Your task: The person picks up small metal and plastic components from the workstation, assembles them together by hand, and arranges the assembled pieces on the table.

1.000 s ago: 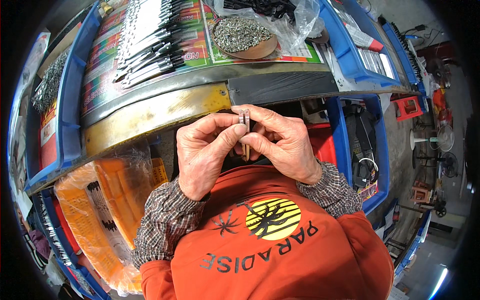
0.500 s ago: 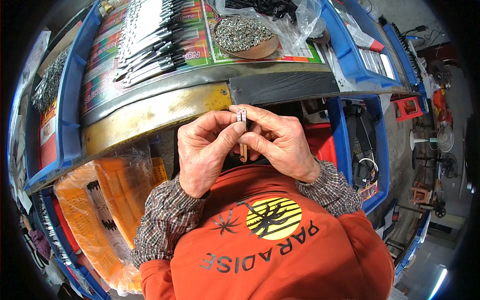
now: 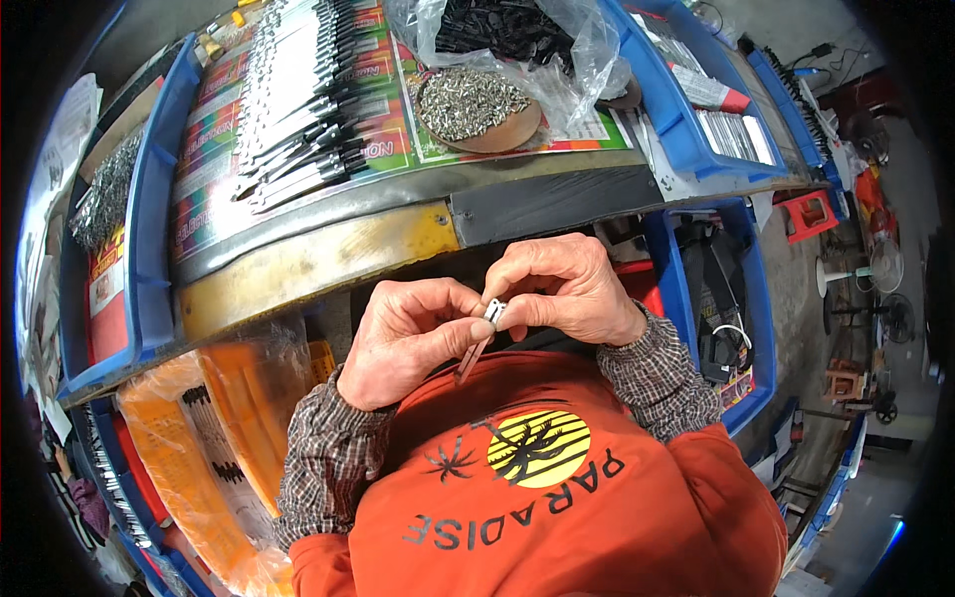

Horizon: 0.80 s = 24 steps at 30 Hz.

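My left hand (image 3: 406,336) and my right hand (image 3: 567,291) meet in front of my chest, below the bench edge. Between the thumbs and fingertips of both is a slim metal piece (image 3: 475,358), silvery with small holes at its upper end. Its long narrow end hangs down toward my orange top. Both hands are closed in a pinch on it; my fingertips partly hide its middle, and its exact kind is unclear. Beyond the hands, on the bench, lie a row of slim metal pieces with black ends (image 3: 298,109) and a round wooden board (image 3: 519,135) heaped with tiny metal pins (image 3: 468,102).
A clear plastic bag of black parts (image 3: 502,30) lies behind the board. Blue bins stand at the left (image 3: 151,239) and right (image 3: 681,129) of the bench. Below are a plastic-wrapped orange basket (image 3: 159,438) at left and another blue bin (image 3: 764,343) at right.
Both hands have lowered slightly, away from the bench edge, the right one shifting a little right. The metal piece has tilted from upright to slanting. The view has shifted slightly.
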Each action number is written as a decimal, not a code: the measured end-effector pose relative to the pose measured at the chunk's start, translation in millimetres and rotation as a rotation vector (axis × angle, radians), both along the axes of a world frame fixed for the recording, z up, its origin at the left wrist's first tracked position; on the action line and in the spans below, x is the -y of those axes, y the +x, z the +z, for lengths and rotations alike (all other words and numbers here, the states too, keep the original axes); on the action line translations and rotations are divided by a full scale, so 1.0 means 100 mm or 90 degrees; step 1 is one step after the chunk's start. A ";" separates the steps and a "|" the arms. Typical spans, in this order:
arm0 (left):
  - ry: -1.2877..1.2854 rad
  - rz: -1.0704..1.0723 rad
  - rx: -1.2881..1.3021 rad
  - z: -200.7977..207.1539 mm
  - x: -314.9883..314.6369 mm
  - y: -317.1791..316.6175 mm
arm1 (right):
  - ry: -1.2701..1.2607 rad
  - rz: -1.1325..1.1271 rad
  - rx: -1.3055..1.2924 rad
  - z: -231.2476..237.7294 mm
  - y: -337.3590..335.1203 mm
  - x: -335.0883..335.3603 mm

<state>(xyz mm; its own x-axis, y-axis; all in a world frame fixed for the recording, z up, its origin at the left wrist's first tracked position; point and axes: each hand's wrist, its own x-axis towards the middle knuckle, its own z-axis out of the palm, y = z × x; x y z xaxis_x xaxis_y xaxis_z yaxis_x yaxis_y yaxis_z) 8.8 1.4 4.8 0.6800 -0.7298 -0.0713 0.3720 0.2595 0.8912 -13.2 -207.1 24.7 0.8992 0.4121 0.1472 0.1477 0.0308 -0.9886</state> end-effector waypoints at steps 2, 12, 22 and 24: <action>0.048 0.037 0.033 0.06 0.01 -0.01 | 0.031 -0.017 -0.032 0.02 0.00 0.01; 0.240 0.335 0.470 0.10 0.24 -0.07 | 0.120 -0.128 0.006 -0.09 0.08 -0.02; 0.343 0.352 0.617 0.14 0.20 0.03 | -0.230 -0.196 0.119 0.38 0.47 0.28; 0.353 0.360 0.637 0.12 0.18 0.05 | -0.461 -0.283 0.423 0.39 0.77 0.42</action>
